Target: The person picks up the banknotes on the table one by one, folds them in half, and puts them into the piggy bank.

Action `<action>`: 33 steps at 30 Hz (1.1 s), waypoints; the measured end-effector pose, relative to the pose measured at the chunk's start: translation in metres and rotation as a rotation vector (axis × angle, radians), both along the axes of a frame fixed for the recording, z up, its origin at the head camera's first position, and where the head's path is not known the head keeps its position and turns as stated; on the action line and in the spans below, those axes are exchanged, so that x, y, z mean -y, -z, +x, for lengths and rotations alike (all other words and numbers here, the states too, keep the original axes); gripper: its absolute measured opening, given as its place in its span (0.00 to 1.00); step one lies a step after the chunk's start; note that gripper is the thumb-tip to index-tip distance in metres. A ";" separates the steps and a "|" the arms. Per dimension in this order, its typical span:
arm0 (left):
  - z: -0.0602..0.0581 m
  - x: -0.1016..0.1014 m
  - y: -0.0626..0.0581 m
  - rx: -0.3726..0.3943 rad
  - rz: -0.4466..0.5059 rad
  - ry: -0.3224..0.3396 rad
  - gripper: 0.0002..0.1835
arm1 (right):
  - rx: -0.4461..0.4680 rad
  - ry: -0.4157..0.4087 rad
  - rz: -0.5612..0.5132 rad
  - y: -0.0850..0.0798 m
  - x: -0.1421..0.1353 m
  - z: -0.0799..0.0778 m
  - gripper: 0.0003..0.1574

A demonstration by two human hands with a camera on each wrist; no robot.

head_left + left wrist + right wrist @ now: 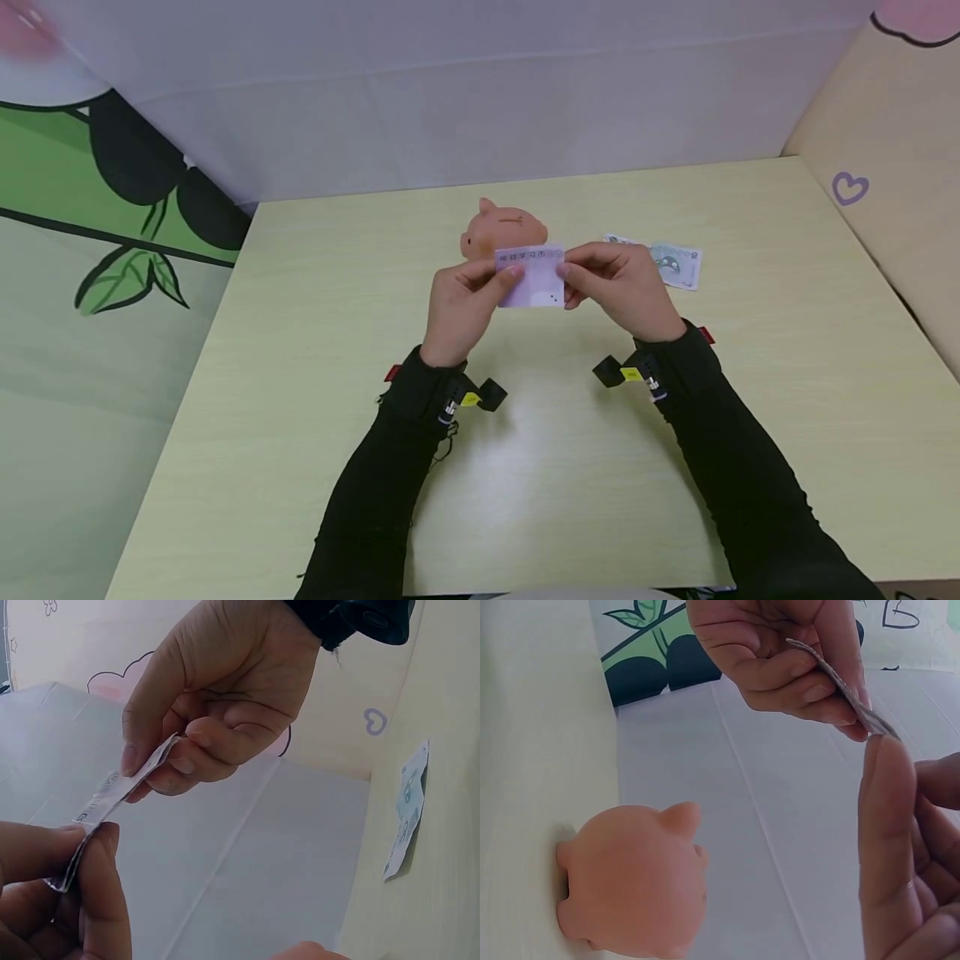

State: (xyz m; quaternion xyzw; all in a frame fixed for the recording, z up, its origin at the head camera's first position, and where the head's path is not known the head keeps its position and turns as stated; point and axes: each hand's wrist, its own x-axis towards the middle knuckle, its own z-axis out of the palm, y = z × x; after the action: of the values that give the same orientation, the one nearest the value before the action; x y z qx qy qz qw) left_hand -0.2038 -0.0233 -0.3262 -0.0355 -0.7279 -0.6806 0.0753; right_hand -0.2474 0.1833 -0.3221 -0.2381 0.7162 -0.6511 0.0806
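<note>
A small purple play banknote, printed with a line of characters along its top edge, is held up over the table between both hands. My left hand pinches its left end between thumb and fingers. At the other end, my right hand pinches it the same way. In the left wrist view the note looks folded, with doubled edges near the left fingers. Just behind the note stands a pink piggy bank, its coin slot facing up; the note overlaps its lower part in the head view.
To the right, partly behind my right hand, more play banknotes with a bluish-green print lie on the pale wooden table. A pale cloth wall rises behind the table, and a cream wall stands on the right.
</note>
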 end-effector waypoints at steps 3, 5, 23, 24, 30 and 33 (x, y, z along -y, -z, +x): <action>0.000 0.000 0.000 0.005 0.002 -0.005 0.13 | 0.005 0.003 0.002 0.001 0.000 0.000 0.13; 0.000 0.001 0.000 0.010 0.010 0.000 0.13 | -0.003 0.011 0.006 0.000 0.000 0.000 0.13; -0.003 0.005 -0.004 0.008 0.107 0.045 0.11 | -0.009 0.093 -0.049 -0.004 -0.004 -0.009 0.13; -0.004 0.005 -0.004 0.007 0.106 0.042 0.11 | -0.010 0.091 -0.053 -0.004 -0.004 -0.010 0.13; -0.011 0.003 -0.005 0.006 0.097 0.029 0.10 | -0.010 0.078 -0.055 -0.006 -0.006 -0.018 0.14; -0.013 0.002 -0.007 0.011 0.103 0.030 0.11 | -0.014 0.077 -0.047 -0.006 -0.007 -0.023 0.14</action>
State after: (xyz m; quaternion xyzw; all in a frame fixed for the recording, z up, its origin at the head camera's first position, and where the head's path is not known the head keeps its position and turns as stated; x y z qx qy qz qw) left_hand -0.2168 -0.0256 -0.3189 -0.0390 -0.6915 -0.7186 0.0628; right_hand -0.2703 0.1907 -0.3158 -0.2168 0.7097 -0.6688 0.0448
